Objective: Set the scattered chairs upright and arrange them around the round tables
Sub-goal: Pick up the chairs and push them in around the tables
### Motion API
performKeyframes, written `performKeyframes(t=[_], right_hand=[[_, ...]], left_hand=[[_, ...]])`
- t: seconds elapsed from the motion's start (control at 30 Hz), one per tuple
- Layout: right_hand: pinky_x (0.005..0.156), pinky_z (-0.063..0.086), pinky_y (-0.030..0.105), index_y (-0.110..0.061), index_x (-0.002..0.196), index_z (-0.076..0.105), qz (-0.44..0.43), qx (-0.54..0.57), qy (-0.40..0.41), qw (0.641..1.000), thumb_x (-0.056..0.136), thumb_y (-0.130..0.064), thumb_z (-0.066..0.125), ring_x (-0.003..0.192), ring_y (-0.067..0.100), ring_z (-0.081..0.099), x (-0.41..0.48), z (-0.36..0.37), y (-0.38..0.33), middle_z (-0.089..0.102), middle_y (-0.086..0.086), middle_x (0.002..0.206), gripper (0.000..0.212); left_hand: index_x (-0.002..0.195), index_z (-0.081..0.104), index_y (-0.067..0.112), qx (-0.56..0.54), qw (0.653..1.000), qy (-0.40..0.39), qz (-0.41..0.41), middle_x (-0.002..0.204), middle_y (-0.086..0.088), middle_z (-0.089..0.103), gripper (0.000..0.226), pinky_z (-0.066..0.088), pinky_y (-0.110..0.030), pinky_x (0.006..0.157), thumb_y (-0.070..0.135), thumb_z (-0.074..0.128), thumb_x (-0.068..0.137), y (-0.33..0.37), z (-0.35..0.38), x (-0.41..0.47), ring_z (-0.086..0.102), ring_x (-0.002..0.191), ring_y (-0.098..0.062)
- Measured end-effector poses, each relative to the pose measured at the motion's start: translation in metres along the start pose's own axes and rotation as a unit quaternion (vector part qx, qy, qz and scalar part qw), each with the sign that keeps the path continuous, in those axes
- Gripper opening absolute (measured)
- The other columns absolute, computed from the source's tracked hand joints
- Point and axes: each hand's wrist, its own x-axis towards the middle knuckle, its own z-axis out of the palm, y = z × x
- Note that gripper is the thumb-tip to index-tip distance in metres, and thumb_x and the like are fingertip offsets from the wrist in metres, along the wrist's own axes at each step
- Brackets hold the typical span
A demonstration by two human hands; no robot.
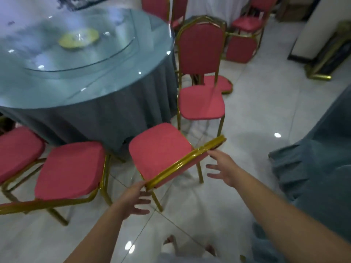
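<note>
Yellow dish [78, 40] on round table [106, 86]

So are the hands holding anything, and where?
Nothing is gripped: the left hand and right hand are open, fingers spread, at either end of the nearest chair's backrest, at most touching it.

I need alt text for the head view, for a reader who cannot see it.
The left hand and right hand, both open, reach for the backrest of a red chair at a round table. Other red chairs stand alongside.
</note>
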Motion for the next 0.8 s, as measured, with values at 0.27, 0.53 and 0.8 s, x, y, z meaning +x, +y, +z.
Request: performKeyframes(t=[0.27, 0.53, 0.8], right_hand=[[0.083, 0.057, 0.054, -0.026, 0.113, 0.059, 0.027, 0.003, -0.008, 1.000, 0.089, -0.041, 0.070, 0.100, 0.027, 0.059, -0.001, 0.015, -0.015, 0.054, -0.006, 0.109, 0.030], [0.064, 0.062, 0.044, 0.000, 0.094, 0.060, 0.047, 0.160, -0.038, 0.985, 0.092, -0.004, 0.064, 0.094, 0.041, 0.072, 0.019, 0.020, -0.031, 0.072, 0.020, 0.088, 0.007], [0.061, 0.061, 0.046, 0.000, 0.120, 0.058, 0.099, 0.198, -0.151, 0.964, 0.092, -0.003, 0.063, 0.081, 0.033, 0.074, 0.062, 0.067, -0.053, 0.069, 0.017, 0.099, 0.028]], left_hand=[[0.133, 0.052, 0.049, 0.205, 0.960, -0.122, 0.149, 0.134, 0.015, 0.046, 0.063, 0.034, -0.042, 0.110, 0.071, 0.067, 0.075, 0.033, -0.011, -0.005, 0.043, 0.126, -0.014], [0.134, 0.048, 0.047, 0.437, 0.837, 0.029, 0.327, 0.097, 0.006, 0.064, 0.055, 0.055, -0.033, 0.076, 0.016, 0.056, 0.090, 0.038, 0.035, 0.003, 0.063, 0.087, -0.015], [0.114, 0.061, 0.044, 0.419, 0.878, 0.136, 0.190, 0.089, 0.010, 0.063, 0.046, 0.055, -0.040, 0.081, 0.009, 0.060, 0.084, 0.069, 0.001, 0.016, 0.063, 0.087, -0.015]])
